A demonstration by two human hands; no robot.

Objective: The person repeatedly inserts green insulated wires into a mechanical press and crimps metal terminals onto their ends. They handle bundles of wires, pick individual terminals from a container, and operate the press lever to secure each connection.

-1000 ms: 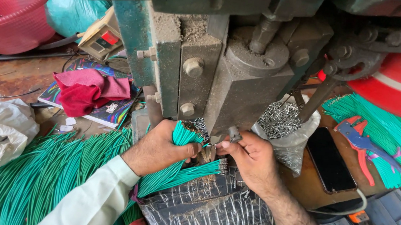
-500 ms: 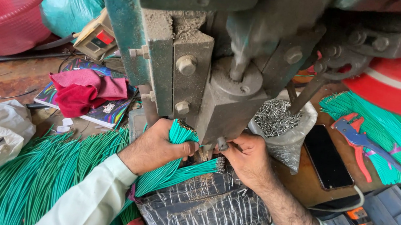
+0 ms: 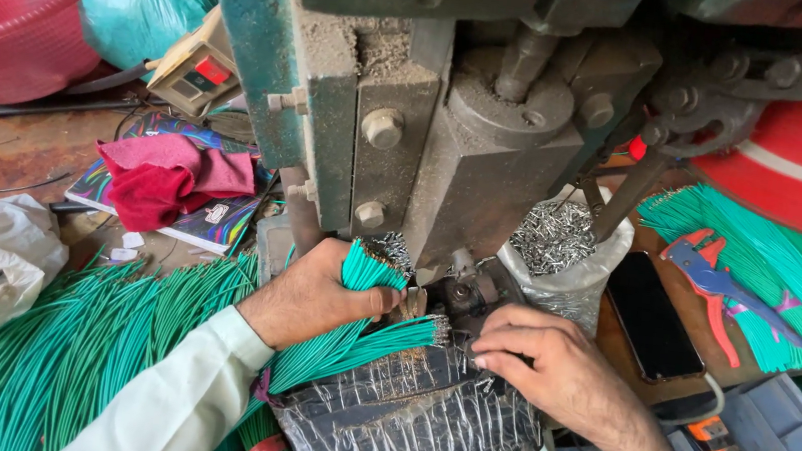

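Wires (image 3: 370, 274) in left hand (image 3: 313, 291) | stripped ends up-right toward press (image 3: 468, 163)

Bundle of green wires (image 3: 367, 274) (ends stripped), gripped upright, second bundle (image 3: 362, 344) lying slanted beneath it

This is a small workshop where cut wire is worked on a machine. A heavy, grimy metal press (image 3: 450, 151) with big bolts fills the middle, dust caked on its top. To the left of the press, green wires (image 3: 34, 355) lie in a thick heap on a stained bench; to its right lies another bundle of green wires (image 3: 778, 269) with a red and blue wire stripper (image 3: 711, 286) on it. Just right of the press stands a bag of small metal terminals (image 3: 559, 249). Far left of the press sits a red plastic basket (image 3: 7, 19).
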